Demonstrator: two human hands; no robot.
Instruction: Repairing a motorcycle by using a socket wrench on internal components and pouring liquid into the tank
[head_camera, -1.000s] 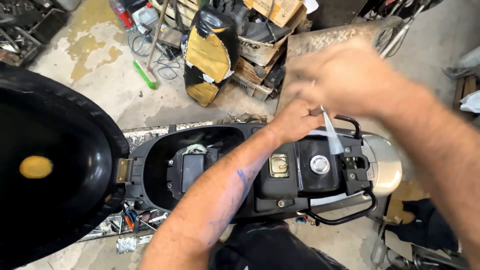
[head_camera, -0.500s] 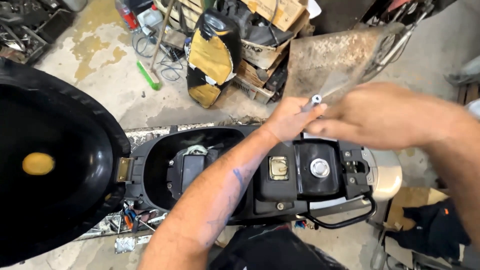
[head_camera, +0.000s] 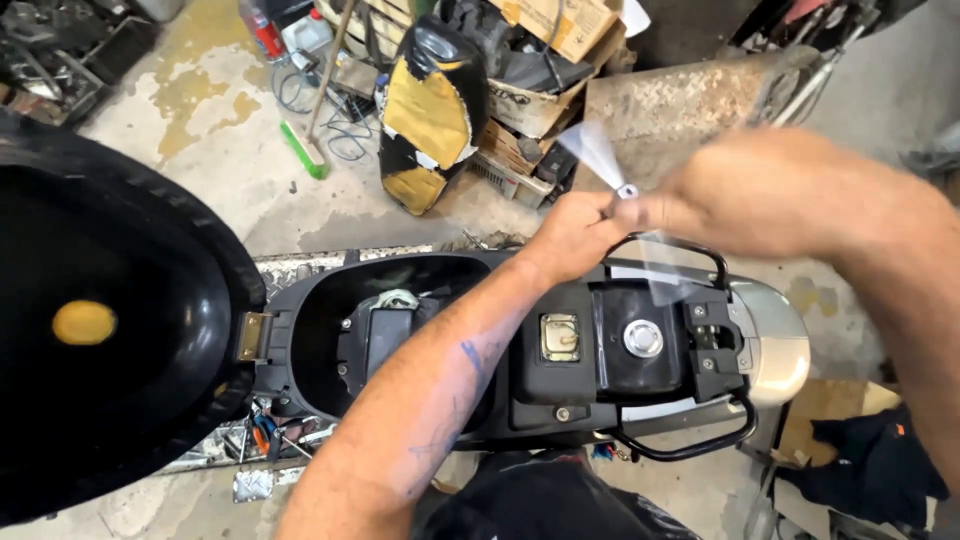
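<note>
Both my hands meet above the rear of a black scooter whose seat is swung open to the left. My left hand is closed around the lower end of a thin silver tool. My right hand grips the same tool from the right. The tool's handle is a motion-blurred silver streak pointing up and left. Below my hands lie the round silver fuel cap, a brass-coloured latch plate and the black rear grab rail. The open under-seat bay shows a dark box and wiring.
The scooter stands on a chequered metal lift plate. Behind it are cardboard boxes, a black and yellow scooter panel, a green-headed broom and a red bottle. Small hand tools lie on the plate beside the seat hinge.
My hands rose from just above the fuel cap to over the grab rail. The blurred tool handle swung from pointing down to pointing up and left.
</note>
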